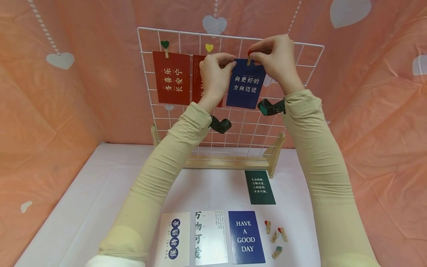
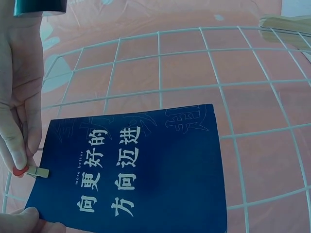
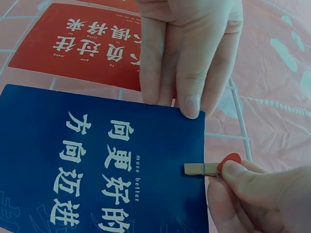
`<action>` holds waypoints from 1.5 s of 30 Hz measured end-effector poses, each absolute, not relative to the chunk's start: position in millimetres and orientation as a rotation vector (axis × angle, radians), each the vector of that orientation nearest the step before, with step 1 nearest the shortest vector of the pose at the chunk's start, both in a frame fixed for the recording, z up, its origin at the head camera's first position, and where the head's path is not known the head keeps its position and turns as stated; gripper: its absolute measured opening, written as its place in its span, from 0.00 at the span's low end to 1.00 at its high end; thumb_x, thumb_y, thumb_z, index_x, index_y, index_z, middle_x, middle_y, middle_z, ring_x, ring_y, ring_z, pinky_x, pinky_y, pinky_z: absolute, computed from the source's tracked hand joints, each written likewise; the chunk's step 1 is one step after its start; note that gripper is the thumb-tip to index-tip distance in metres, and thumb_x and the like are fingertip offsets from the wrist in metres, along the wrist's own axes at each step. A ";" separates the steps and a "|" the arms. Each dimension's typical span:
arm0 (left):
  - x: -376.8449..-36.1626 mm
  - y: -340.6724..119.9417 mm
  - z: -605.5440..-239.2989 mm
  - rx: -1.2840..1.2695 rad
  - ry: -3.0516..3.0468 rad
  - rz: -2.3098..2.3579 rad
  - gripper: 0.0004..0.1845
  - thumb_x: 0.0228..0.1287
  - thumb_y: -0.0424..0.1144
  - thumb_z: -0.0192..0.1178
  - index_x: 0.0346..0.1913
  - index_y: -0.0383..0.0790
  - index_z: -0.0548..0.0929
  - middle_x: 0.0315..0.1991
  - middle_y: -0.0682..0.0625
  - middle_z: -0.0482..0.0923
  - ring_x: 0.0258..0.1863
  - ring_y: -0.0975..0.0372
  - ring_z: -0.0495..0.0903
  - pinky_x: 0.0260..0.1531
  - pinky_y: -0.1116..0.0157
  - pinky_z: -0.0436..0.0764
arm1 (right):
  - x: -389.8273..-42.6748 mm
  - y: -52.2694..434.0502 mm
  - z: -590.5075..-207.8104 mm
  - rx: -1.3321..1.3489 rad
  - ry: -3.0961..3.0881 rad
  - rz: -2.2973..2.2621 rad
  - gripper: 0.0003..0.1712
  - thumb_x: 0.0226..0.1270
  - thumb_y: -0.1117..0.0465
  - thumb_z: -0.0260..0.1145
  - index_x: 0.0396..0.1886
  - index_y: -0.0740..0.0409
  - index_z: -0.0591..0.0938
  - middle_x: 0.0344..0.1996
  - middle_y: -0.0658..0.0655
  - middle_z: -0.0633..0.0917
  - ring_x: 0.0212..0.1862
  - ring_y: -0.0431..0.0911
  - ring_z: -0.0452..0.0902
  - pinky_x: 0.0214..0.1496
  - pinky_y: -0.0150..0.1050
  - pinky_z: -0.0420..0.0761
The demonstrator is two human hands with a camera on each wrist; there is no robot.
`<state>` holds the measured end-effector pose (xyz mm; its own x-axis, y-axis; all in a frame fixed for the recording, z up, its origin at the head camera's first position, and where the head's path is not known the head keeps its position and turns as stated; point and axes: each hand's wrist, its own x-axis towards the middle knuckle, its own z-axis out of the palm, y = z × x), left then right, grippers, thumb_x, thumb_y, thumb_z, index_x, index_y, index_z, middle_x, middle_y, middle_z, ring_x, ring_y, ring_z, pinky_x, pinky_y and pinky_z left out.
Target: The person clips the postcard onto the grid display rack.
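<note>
Against the white wire grid panel (image 1: 301, 59), the left hand (image 1: 215, 72) pinches a dark-blue printed card (image 1: 245, 85) while the right hand (image 1: 275, 55) pinches a red-hearted wooden clip (image 1: 249, 59) at its top edge.

Both arms raised forward, forearms in beige sleeves, dark band at each wrist. Left hand (image 1: 216, 70) up, fingers curled, fingertips pinching together at top. Right hand (image 1: 274, 56) higher, thumb and forefinger pinched tight, other fingers curled; hands near each other, apart
</note>
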<state>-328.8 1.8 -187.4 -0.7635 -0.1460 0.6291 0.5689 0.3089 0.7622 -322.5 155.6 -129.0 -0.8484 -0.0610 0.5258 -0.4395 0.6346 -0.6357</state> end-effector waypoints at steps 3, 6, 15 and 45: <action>-329.2 1.2 -187.8 -0.375 -1.958 -1.510 0.08 0.64 0.35 0.63 0.43 0.38 0.88 0.38 0.49 0.85 0.34 0.63 0.81 0.34 0.74 0.79 | -322.9 154.3 -130.0 0.390 -2.391 1.106 0.12 0.65 0.61 0.66 0.45 0.61 0.87 0.40 0.55 0.87 0.36 0.39 0.82 0.42 0.29 0.81; -329.7 0.5 -188.6 -0.381 -1.946 -1.525 0.08 0.63 0.34 0.63 0.43 0.38 0.88 0.37 0.49 0.85 0.33 0.63 0.81 0.35 0.74 0.79 | -323.4 153.4 -132.1 0.396 -2.379 1.106 0.12 0.65 0.61 0.66 0.46 0.61 0.86 0.40 0.55 0.87 0.37 0.40 0.82 0.42 0.29 0.81; -329.7 -1.0 -193.7 -0.390 -1.919 -1.543 0.08 0.63 0.34 0.63 0.43 0.36 0.87 0.37 0.47 0.85 0.35 0.64 0.82 0.36 0.74 0.80 | -325.7 156.7 -142.4 0.477 -2.279 1.138 0.12 0.68 0.64 0.62 0.47 0.61 0.86 0.42 0.58 0.86 0.39 0.39 0.82 0.47 0.30 0.81; -304.8 -15.6 -227.4 -0.596 -1.944 -2.138 0.12 0.60 0.28 0.64 0.47 0.28 0.83 0.39 0.39 0.84 0.36 0.54 0.84 0.38 0.65 0.84 | -302.9 209.1 -186.3 0.628 -1.832 1.846 0.14 0.65 0.63 0.65 0.47 0.69 0.83 0.36 0.62 0.86 0.39 0.50 0.84 0.46 0.37 0.82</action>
<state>-304.8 -15.6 -227.4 -0.9010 0.1258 0.4152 0.4014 -0.1215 0.9078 -302.9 209.1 -186.3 -0.7892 0.0059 0.6141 -0.6141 -0.0058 -0.7892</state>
